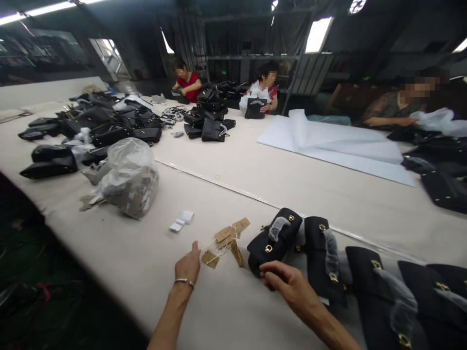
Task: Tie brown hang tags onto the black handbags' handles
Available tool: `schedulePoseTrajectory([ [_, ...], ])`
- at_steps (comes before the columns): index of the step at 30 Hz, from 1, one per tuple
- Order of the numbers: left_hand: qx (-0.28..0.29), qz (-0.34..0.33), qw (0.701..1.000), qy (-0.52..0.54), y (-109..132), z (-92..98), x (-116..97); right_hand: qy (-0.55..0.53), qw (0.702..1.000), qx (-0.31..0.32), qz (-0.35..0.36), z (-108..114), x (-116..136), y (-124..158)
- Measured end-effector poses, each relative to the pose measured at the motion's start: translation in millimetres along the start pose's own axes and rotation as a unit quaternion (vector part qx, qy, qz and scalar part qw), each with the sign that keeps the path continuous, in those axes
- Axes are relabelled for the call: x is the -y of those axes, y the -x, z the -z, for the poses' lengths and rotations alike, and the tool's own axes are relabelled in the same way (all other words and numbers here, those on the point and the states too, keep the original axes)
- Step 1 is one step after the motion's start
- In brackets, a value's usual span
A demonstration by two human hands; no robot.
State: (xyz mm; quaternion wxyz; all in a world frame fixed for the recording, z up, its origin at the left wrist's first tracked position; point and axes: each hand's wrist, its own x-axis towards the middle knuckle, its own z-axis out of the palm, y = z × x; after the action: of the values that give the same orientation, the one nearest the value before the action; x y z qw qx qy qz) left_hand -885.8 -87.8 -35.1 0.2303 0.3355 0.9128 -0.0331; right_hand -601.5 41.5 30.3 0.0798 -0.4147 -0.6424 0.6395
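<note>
My left hand (pixel 188 265), with a silver bracelet on the wrist, reaches toward a small heap of brown cardboard tags (pixel 228 238) with strings on the beige table (pixel 146 253); its fingers are curled, and the fingertips are hidden behind the hand. My right hand (pixel 288 284) is curled at the near end of a black handbag (pixel 273 238) with gold clasps, touching its edge. To the right lies a row of several more black handbags (pixel 368 282), partly wrapped in clear plastic.
A clear plastic bag (pixel 127 177) of grey pieces lies at the left, with white slips (pixel 181 221) near it. Black bags (pixel 91 126) are heaped at the far left and far middle. White foam sheets (pixel 328 141) lie at the back right. Three other people work at the far side.
</note>
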Motion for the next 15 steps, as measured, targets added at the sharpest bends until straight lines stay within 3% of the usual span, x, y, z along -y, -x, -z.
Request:
schedulePoseTrajectory([
  [2, -0.043, 0.000, 0.999, 0.018, 9.3, 12.8, 1.8, 0.024, 1.000, 0.008, -0.001, -1.1, -3.0, 9.1],
  [4, -0.107, -0.014, 0.985, 0.132, 18.4, 26.2, 1.7, 0.035, 0.999, 0.012, 0.002, -1.8, -5.2, 16.7],
  [7, -0.151, -0.070, 0.924, 0.344, 28.0, 43.7, -2.9, 0.047, 0.999, 0.006, 0.022, -3.0, -3.7, 24.6],
  [11, -0.098, -0.170, 0.868, 0.457, 35.7, 61.4, -18.5, 0.052, 0.997, -0.003, 0.055, -8.3, 9.5, 24.7],
  [15, -0.028, -0.228, 0.807, 0.544, 50.9, 75.2, -41.6, -0.042, 0.996, -0.005, 0.076, -23.6, 28.0, 13.6],
])
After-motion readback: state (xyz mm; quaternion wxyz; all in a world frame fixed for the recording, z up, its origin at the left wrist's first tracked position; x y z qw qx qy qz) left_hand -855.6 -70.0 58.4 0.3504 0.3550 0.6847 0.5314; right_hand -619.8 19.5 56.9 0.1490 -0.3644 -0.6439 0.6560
